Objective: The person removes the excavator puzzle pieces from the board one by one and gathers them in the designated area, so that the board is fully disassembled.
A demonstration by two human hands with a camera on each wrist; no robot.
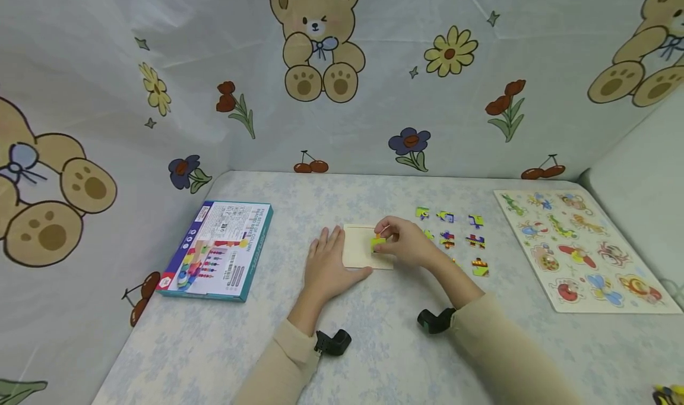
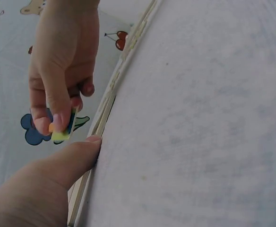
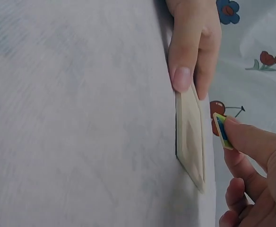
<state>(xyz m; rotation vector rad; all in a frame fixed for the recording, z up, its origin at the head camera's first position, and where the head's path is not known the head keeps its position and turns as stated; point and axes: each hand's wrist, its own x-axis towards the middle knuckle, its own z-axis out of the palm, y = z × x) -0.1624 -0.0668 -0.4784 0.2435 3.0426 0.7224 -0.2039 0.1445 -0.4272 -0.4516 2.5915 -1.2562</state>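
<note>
A pale wooden puzzle tray [image 1: 357, 252] with a raised rim lies flat on the table. My left hand [image 1: 327, 265] rests along its left side with the fingers straight, and the thumb touches its near edge, as the left wrist view also shows. Above the tray's right part my right hand [image 1: 404, 241] pinches a small puzzle piece [image 3: 221, 131] between thumb and fingers. That piece is mostly yellow-green and blue and is held tilted, apart from the tray. Several colourful puzzle pieces [image 1: 475, 241] lie in rows to the right, some partly hidden behind my right hand.
At the left lies a boxed toy [image 1: 216, 250] with a teal edge. A large board of animal pictures [image 1: 588, 250] lies at the right. A yellow and black object [image 1: 668, 394] shows at the lower right corner. Behind the table hangs a bear-print cloth [image 1: 374, 120].
</note>
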